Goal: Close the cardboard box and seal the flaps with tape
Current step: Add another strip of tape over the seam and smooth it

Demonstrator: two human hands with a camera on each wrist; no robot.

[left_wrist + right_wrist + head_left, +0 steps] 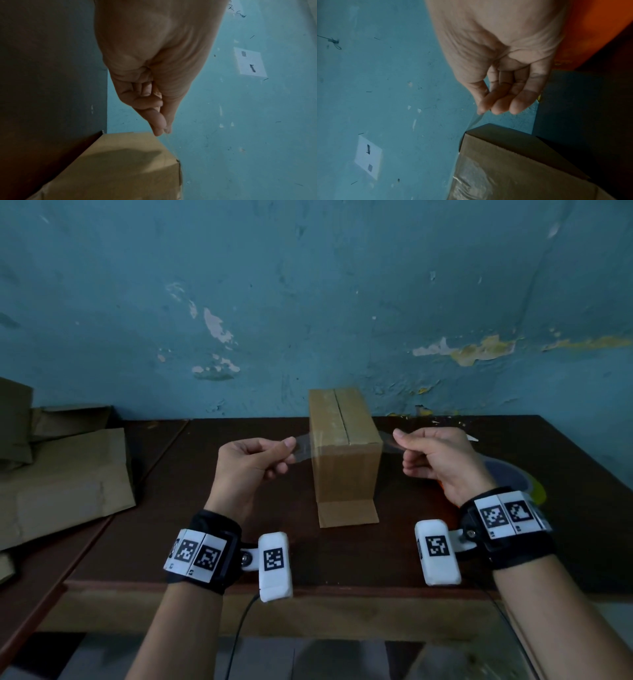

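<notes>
Teal paint is peeling off the wall (308, 285) in pale and yellowish patches, and that wall is filling the whole background behind the work. In the left wrist view a white square plate (249, 62) is showing on it. Below it a dark brown wooden table (239, 508) is carrying everything. At its left end flattened cardboard sheets (58, 474) are lying in a loose heap, well apart from the work. At the right edge, behind the right wrist, a round dark object with a yellow-green rim (513, 477) is resting on the table; what it is cannot be told.

The cardboard box (344, 453) is standing upright near the middle of the table, close to the wall. It is plain tan, its top flaps are lying shut with a dark seam running front to back between them, and one bottom flap is sticking out flat toward the viewer.

A strip of clear tape (305, 445) is stretching across the near end of the box top, over the seam. The left hand (255, 463) is pinching its left end between thumb and forefinger, just left of the box. The right hand (435, 458) is pinching the other end, just right of the box, its remaining fingers curling in.
</notes>
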